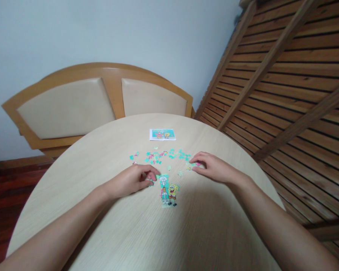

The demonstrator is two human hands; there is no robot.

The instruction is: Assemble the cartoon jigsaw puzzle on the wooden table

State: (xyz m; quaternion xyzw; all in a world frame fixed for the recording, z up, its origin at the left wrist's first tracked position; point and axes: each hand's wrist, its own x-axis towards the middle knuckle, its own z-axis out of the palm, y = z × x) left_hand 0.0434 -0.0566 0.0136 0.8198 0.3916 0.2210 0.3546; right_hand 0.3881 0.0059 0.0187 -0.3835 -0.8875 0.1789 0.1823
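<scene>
A partly joined jigsaw puzzle (164,190) lies flat on the round table, showing a pale turquoise figure beside a yellow square one. Just to its upper left rests my left hand (135,178), fingers loosely curved and thumb apart, with the fingertips by the puzzle's top edge. A small puzzle piece by that thumb is partly hidden. My right hand (213,167) is at the right end of the loose puzzle pieces (155,157), its thumb and fingers spread around a few pieces on the table. No piece is visibly lifted in either hand.
Behind the loose pieces lies a reference picture card (162,134) with cartoon figures. The round wooden table (115,233) has a padded bench back (64,107) beyond its far edge. A slatted wooden panel (293,94) stands along the right.
</scene>
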